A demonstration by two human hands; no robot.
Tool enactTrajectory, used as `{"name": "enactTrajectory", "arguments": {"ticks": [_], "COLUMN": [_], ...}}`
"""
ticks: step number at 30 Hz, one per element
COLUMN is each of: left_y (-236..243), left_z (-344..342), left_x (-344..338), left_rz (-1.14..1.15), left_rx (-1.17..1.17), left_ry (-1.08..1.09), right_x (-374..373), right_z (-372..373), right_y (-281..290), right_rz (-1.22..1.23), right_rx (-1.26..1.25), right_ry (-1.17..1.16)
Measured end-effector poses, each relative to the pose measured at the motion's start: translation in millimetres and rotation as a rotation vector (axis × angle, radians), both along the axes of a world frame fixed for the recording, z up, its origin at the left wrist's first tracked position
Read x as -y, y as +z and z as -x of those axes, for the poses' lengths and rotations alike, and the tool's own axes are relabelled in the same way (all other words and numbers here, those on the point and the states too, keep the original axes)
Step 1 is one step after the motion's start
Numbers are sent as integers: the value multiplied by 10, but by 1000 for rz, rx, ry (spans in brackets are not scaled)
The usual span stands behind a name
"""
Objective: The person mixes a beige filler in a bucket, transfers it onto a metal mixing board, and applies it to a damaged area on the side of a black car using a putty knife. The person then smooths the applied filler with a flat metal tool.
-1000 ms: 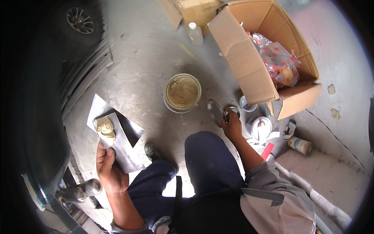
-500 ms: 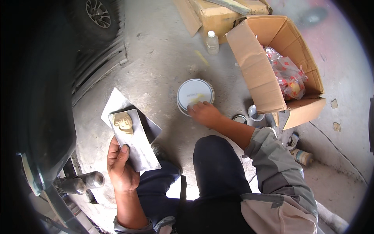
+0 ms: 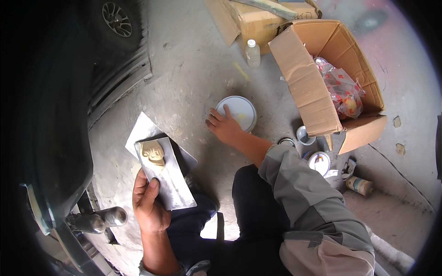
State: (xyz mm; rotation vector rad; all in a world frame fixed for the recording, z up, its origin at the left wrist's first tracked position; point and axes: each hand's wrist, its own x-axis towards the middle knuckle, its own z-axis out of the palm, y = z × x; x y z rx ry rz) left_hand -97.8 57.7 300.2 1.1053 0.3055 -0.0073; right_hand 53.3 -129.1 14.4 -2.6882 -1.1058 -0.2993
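My left hand [image 3: 151,207] is closed on the lower end of a flat metal plate [image 3: 177,186], thumb on top. A lump of beige putty [image 3: 153,152] sits near the plate's upper end. Behind it shows a second pale sheet [image 3: 142,127]; whether that one is also held, I cannot tell. My right hand [image 3: 225,126] reaches over the near left part of a round tin [image 3: 244,112] with a pale lid, standing on the floor. One finger lies over the lid and the others spread past its left rim. Nothing shows in this hand.
An open cardboard box [image 3: 306,83] with a patterned plastic bag [image 3: 343,92] stands at right. Behind are another carton [image 3: 260,30] and a clear bottle [image 3: 252,54]. Small open cans [image 3: 319,162] and a lying bottle [image 3: 359,186] are beside my right arm. A vehicle wheel [image 3: 116,19] is far left.
My right hand has moved left across the tin, from its near edge to its left rim, and its fingers have spread. The left hand still holds the plate. The view has shifted slightly.
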Motion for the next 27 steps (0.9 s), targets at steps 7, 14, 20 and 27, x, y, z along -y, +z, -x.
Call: {"name": "enactTrajectory", "arguments": {"ticks": [7, 14, 20, 27], "left_y": [17, 17, -77, -153], "left_z": [-54, -119, -202, -195], "left_x": [89, 178, 154, 96], "left_rz": [26, -11, -57, -77], "left_rx": [-9, 1, 10, -2], "left_ry": [40, -28, -91, -139], "right_x": [606, 1483, 1831, 2791], "right_z": [22, 114, 1049, 2660], "right_y": [-39, 49, 338, 222], "right_rz": [126, 165, -36, -374], "right_rx": [11, 41, -321, -366], "right_ry": [-92, -144, -281, -915]}}
